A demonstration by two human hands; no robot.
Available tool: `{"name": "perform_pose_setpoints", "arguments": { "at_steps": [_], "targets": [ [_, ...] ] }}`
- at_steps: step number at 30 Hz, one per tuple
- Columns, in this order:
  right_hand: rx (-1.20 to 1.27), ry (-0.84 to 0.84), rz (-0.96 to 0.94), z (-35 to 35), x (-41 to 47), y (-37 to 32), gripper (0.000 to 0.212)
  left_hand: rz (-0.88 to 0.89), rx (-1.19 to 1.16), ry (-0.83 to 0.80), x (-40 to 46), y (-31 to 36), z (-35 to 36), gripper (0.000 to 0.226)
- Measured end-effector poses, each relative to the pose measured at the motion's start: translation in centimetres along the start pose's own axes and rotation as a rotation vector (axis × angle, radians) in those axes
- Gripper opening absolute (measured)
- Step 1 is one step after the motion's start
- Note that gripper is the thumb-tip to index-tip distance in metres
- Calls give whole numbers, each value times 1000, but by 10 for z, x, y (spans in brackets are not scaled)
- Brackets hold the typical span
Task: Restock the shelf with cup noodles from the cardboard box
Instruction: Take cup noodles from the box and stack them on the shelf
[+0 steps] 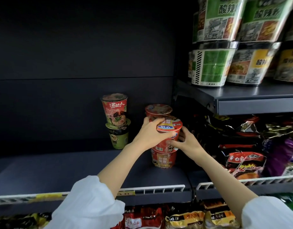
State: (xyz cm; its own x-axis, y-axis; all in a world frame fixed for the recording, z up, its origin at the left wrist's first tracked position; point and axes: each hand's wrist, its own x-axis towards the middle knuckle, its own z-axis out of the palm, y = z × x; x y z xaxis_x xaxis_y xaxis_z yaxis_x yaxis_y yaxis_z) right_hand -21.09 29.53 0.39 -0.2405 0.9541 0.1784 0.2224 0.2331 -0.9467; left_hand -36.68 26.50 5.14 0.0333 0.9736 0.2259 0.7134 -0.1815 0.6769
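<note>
A red cup noodle sits tilted on top of another red cup on the dark shelf. My left hand grips its upper left side, with fingers over the lid. From the right, my right hand holds its lower side. Behind them is a third red cup. To the left, a red-and-green cup is stacked on a green cup. The cardboard box is out of view.
Large green noodle bowls fill a higher shelf at upper right. Bagged noodles crowd the section to the right. More packets lie on the shelf below. A white wire rail lines the shelf's front edge.
</note>
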Motion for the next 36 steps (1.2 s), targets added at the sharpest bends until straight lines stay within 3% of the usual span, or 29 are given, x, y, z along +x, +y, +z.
{"name": "perform_pose_setpoints", "arguments": {
  "at_steps": [8,11,13,17,21,25,28,36],
  "targets": [
    [-147,65,-24,-9,-26,-15,74,19,182,188,-28,13,-2,60],
    [-212,160,-46,-17,-51,-23,61,56,424,322,-54,24,2,44],
    [-260,188,-91,-25,-72,-30,49,102,417,340,-73,37,6,33],
    [-396,252,-182,-52,-129,-41,31,230,200,244,-118,73,26,16],
    [-517,327,-151,-91,-202,-39,23,341,66,249,-163,111,67,11],
    [-600,383,22,-138,-273,-18,21,289,-25,150,-197,148,131,14],
    [-685,401,168,-184,-317,2,22,206,-141,-13,-213,184,182,12],
    [-803,406,451,-316,-390,62,29,178,-51,-319,-220,274,314,14]
  ]
}}
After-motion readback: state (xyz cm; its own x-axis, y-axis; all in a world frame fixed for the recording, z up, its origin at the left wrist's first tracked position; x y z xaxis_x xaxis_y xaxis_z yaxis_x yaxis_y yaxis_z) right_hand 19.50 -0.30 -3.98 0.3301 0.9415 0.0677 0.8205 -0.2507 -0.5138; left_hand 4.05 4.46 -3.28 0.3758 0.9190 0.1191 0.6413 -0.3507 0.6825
